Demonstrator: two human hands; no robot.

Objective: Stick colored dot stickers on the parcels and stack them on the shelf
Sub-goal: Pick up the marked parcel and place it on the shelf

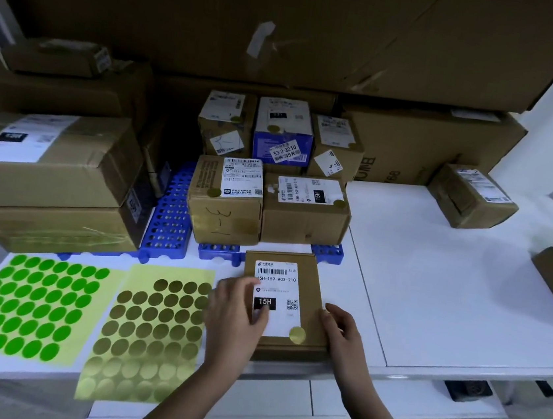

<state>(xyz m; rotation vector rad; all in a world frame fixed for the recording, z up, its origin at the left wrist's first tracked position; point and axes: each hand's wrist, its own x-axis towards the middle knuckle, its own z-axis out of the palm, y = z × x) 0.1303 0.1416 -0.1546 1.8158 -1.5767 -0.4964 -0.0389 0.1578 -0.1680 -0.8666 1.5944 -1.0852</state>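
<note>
A person's 2 bare hands rest on a flat brown parcel lying at the near edge of a white table. The left hand lies on the parcel's left side, fingers curled over its white shipping label, which reads "15H". The right hand holds the parcel's right edge with bent fingers. A gold dot sticker sits on the label's near right corner.

To the left of the parcel lie 2 sticker sheets: a sheet of gold dots just beside the left hand, and a sheet of green dots further left.

Beyond the parcel, 2 brown boxes stand side by side on a blue perforated tray, each with a gold dot on its label. Behind them stand 3 more boxes, the middle one blue and white. Large brown cartons are stacked at far left, 1 bearing a green dot at its left edge. A small labelled box sits far right, and huge cartons fill the background.
</note>
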